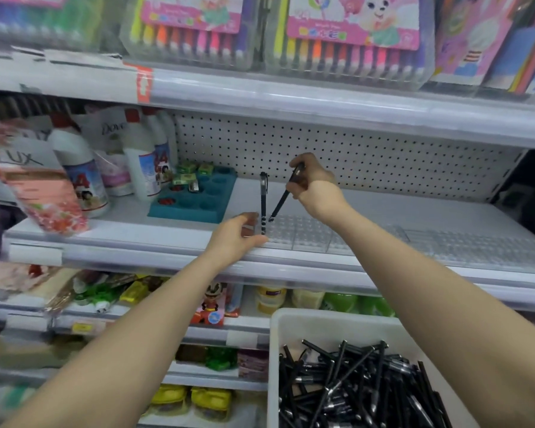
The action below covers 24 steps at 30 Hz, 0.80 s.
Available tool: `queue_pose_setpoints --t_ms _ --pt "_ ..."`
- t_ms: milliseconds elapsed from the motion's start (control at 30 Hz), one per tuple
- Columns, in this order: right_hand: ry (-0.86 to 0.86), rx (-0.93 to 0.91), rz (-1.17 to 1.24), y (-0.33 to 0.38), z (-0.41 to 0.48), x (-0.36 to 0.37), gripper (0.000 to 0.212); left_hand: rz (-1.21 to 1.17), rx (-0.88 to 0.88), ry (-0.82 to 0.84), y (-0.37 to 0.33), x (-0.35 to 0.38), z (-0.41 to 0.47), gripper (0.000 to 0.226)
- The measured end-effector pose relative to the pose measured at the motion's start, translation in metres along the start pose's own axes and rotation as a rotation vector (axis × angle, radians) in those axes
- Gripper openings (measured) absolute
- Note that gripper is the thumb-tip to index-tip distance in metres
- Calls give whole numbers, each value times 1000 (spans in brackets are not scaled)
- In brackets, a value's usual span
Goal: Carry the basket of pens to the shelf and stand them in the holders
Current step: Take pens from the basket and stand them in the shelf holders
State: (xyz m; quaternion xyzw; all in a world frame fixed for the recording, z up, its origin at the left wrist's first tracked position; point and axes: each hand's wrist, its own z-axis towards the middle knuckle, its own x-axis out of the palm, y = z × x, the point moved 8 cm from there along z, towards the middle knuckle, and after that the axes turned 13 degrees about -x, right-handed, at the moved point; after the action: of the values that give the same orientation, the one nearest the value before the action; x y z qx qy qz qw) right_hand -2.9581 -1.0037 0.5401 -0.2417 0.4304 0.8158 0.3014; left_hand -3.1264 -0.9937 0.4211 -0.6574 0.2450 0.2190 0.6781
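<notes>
Bare forearms (130, 341), left hand (233, 234), right hand (315, 185)

Open shelf (399, 208) to the right, bare behind the clear holders (322, 234). Left is crowded: teal tray (220, 193) and bottles (141, 168) close in. A standing pen (263, 199) rises at the holders' left end, left hand (235, 236) pinching that end, right hand (314, 182) slanting a tilted pen (280, 205) just beside it — upper shelf (322, 100) caps the headroom.

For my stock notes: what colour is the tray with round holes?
Teal, the rectangular plastic tray; the head view shows it.
</notes>
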Motion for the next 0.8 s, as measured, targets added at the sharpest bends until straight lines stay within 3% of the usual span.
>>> queue_pose_setpoints --t_ms 67,300,667,800 --pt "-4 26 52 0 1 11 35 7 3 -9 0 0 0 71" --pt "-9 62 53 -17 -2 43 11 75 15 -36 1 0 0 68" --pt "-25 83 17 -19 -16 33 23 139 -29 -44 2 -2 -4 74" --pt "-87 55 2 -17 -32 4 16 127 -27 -39 -3 -2 -9 71"
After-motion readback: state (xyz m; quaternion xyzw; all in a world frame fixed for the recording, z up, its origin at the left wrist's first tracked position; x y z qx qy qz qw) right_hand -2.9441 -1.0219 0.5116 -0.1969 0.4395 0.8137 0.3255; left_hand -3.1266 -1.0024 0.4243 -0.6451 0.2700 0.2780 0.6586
